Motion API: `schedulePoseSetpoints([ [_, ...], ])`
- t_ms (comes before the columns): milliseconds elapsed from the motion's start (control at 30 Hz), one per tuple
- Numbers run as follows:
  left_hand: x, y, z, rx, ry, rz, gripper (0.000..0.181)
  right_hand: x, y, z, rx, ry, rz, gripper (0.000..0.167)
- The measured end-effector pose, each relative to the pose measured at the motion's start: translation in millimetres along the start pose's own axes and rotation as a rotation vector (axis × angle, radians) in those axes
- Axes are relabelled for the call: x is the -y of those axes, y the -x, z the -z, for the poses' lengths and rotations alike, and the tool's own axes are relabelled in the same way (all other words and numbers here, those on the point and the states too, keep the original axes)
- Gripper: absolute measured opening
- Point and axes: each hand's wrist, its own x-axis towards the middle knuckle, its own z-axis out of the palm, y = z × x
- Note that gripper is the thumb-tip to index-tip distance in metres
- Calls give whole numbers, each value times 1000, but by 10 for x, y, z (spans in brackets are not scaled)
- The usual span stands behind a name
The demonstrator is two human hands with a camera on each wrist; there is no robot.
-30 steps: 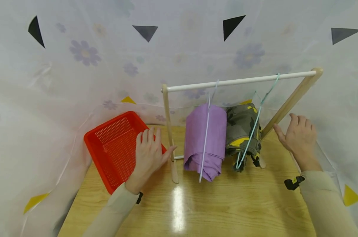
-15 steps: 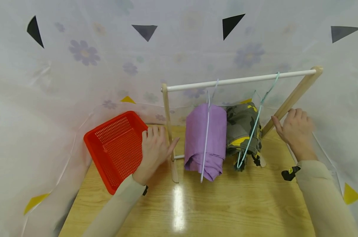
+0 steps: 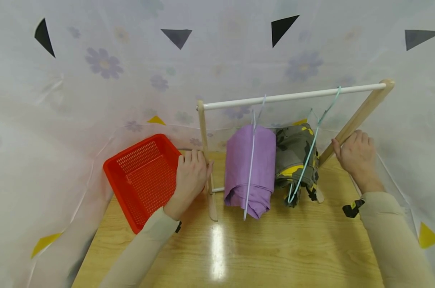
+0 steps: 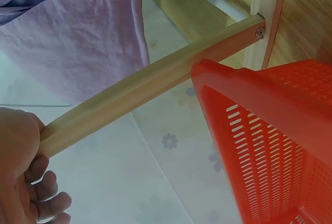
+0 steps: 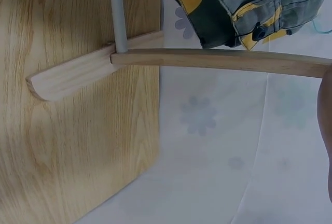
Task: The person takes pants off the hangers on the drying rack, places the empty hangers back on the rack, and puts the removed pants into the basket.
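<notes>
I stand over a small clothes rack [image 3: 293, 97] set right of the middle on the tabletop [image 3: 282, 248]. My left hand [image 3: 190, 174] is wrapped around its left post [image 3: 202, 128], and my right hand [image 3: 356, 154] grips its right post [image 3: 365, 110], the thumb on the near side.

Both posts are pale, plain wood with rounded top ends. A glossy white top bar [image 3: 235, 104] joins them, and a thinner white lower bar [image 3: 218, 189] runs between them low down. Each post meets a flat wooden foot with a rounded end, the left foot [image 3: 212, 210] showing most clearly; a metal screw [image 4: 260, 32] sits at the left joint.

From the top bar hang two hangers. The lilac hanger [image 3: 250, 168] carries a smooth purple cloth [image 3: 235, 164], folded at its near end. To its right, the mint hanger [image 3: 307, 154] carries a camouflage cloth [image 3: 287, 150] in grey, black and yellow, with stitched seams and a dark button [image 5: 258, 31].

Left of the rack lies a red perforated basket [image 3: 119, 200], its rim close to the left post. Behind everything is a pale flowered sheet [image 3: 217, 52].
</notes>
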Motion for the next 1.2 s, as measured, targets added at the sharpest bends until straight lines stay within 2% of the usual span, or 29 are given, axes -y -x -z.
schedulePoseSetpoints([
  [200, -38, -13, -14, 2, -32, 2, 45, -39, -5, -62, -102, 21, 49, 70],
  [467, -43, -43, 6, 69, -53, -2, 43, -23, 2, -95, -161, 21, 27, 67],
  [567, -33, -52, -11, 52, -56, -5, 43, -13, 11, -108, -188, 5, 25, 68],
  [733, -5, -76, -59, 15, -66, -4, 45, 5, 29, -102, -182, -12, 36, 63],
  [933, 33, -119, -105, 17, -77, -20, 45, 11, 41, -81, -185, -1, 56, 59],
  [1200, 74, -189, -174, 40, -35, -26, 44, 36, 84, -39, -147, -21, 42, 61],
])
